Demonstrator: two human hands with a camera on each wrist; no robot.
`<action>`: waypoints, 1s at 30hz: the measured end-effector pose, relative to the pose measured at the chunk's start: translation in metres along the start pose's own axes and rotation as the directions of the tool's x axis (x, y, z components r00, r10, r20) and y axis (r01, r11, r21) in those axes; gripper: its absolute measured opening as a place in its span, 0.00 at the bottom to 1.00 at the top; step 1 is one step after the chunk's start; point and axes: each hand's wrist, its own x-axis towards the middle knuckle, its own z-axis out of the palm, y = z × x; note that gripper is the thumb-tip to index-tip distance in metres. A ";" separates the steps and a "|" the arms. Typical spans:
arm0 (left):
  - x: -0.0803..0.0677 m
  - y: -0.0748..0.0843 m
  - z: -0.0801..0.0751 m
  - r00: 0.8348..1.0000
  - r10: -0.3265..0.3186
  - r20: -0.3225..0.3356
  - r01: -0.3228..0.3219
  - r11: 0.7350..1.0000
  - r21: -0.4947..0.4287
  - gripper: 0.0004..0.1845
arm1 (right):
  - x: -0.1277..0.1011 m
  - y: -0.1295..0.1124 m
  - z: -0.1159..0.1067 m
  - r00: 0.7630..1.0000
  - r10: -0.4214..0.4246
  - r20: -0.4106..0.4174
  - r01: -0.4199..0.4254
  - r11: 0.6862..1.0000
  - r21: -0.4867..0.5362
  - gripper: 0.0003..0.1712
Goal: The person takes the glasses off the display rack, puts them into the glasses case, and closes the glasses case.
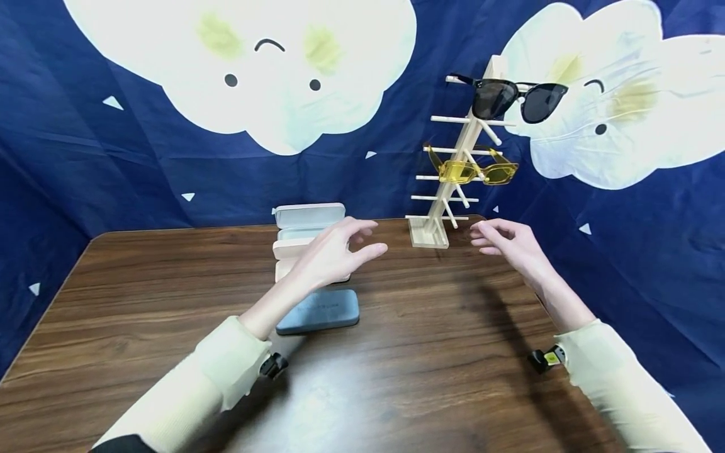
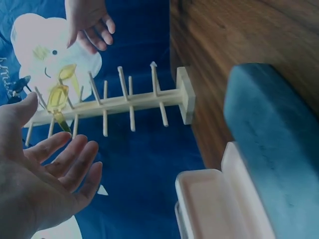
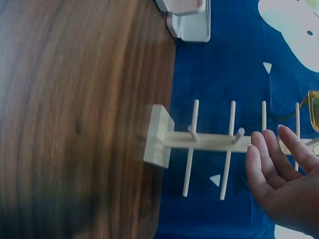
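On the wooden display rack (image 1: 453,176) hang black sunglasses (image 1: 518,100) near the top and yellow-framed sunglasses (image 1: 478,172) lower down. My right hand (image 1: 512,245) is to the right of the rack's base, fingers loosely bent and holding nothing. To the rack's left, my left hand (image 1: 334,251) hovers above the glasses cases, its thumb and fingers apart with nothing between them. A closed blue glasses case (image 1: 320,311) lies under the left forearm. Behind it stand an open pink case (image 2: 204,199) and an open white case (image 1: 310,217), both partly hidden by the left hand.
The brown wooden table (image 1: 170,352) ends at a dark blue cloth backdrop (image 1: 141,176) printed with clouds. The rack stands near the table's back edge, its thin pegs sticking out to several sides.
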 end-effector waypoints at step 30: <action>0.085 0.046 0.014 0.999 -0.023 -0.039 0.015 0.983 -0.181 0.26 | 0.030 -0.032 -0.069 0.964 0.087 -0.253 -0.097 0.995 -0.028 0.34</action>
